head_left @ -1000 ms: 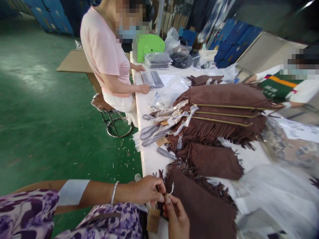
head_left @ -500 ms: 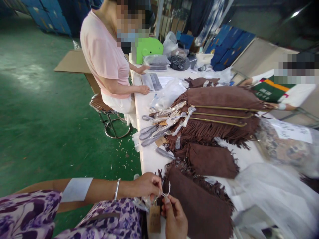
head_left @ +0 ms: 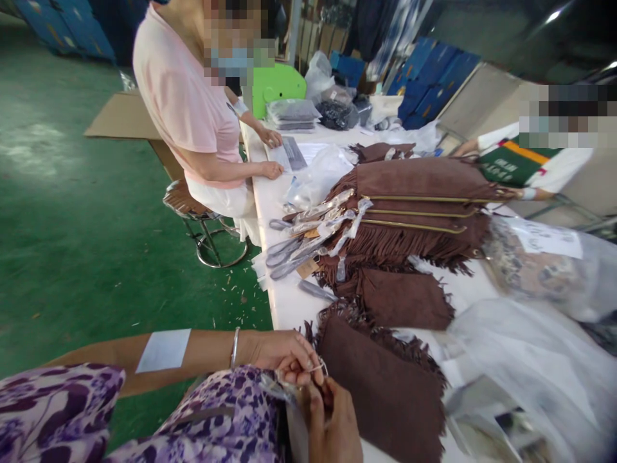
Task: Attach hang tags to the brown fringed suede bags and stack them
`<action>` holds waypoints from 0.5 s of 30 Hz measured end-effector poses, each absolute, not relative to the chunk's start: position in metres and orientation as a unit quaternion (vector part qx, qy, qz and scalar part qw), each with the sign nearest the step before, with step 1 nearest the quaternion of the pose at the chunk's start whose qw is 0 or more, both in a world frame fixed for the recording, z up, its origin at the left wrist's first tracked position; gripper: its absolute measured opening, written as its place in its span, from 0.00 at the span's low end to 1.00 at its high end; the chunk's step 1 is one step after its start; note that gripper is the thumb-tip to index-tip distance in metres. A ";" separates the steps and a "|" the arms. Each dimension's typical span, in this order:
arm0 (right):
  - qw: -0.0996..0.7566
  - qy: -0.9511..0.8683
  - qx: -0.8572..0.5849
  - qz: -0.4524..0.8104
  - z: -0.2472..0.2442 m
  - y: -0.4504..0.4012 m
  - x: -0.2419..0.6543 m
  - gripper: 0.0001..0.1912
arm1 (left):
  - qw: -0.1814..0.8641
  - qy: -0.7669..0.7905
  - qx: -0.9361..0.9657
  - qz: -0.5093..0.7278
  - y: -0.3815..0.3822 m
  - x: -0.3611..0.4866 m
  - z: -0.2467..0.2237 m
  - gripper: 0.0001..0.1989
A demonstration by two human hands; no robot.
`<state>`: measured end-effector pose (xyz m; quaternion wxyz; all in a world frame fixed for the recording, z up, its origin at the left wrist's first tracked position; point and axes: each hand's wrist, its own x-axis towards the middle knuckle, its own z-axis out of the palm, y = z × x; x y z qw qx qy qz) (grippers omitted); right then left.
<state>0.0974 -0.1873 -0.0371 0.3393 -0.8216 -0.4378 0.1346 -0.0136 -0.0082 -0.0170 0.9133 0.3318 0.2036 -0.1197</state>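
Observation:
My left hand point(head_left: 284, 354), with a bangle at the wrist, is closed in a pinch on a thin white cord point(head_left: 319, 368). Its fingertips meet those of my right hand point(head_left: 335, 421), which is also closed at the cord, its grip partly hidden. Clear plastic wrapping point(head_left: 277, 388) hangs below my left hand. Just beyond both hands lies a dark brown fringed suede bag point(head_left: 380, 386), flat on the white table point(head_left: 289, 308).
More brown fringed bags point(head_left: 405, 299) and a stack with brass-coloured bars point(head_left: 414, 180) lie further along. Wrapped straps point(head_left: 284, 251) reach the table edge. Plastic bags point(head_left: 535, 366) are at right. One co-worker point(head_left: 187, 122) stands at left, another point(head_left: 525, 157) at far right.
My hands have drawn closer together at the cord, which now forms a small loop. The brown paper tag that hung below them is now mostly hidden. The view has shifted slightly.

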 end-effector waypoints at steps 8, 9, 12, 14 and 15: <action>0.316 -0.347 -0.867 0.168 -0.041 -0.207 0.084 0.22 | 0.806 0.145 0.542 -0.187 0.004 -0.012 -0.002 0.31; 0.315 -0.319 -0.874 0.189 -0.037 -0.205 0.085 0.21 | 0.776 0.138 0.585 -0.188 0.002 -0.012 0.001 0.34; 0.329 -0.301 -0.863 0.237 -0.023 -0.196 0.087 0.18 | 0.640 0.115 0.750 -0.118 -0.009 -0.012 0.008 0.41; 0.377 -0.335 -0.827 0.250 -0.019 -0.190 0.087 0.19 | 0.532 0.106 0.838 -0.052 -0.019 -0.011 0.010 0.42; 0.407 -0.351 -0.805 0.250 -0.019 -0.188 0.086 0.20 | 0.491 0.106 0.864 -0.038 -0.023 -0.011 0.011 0.42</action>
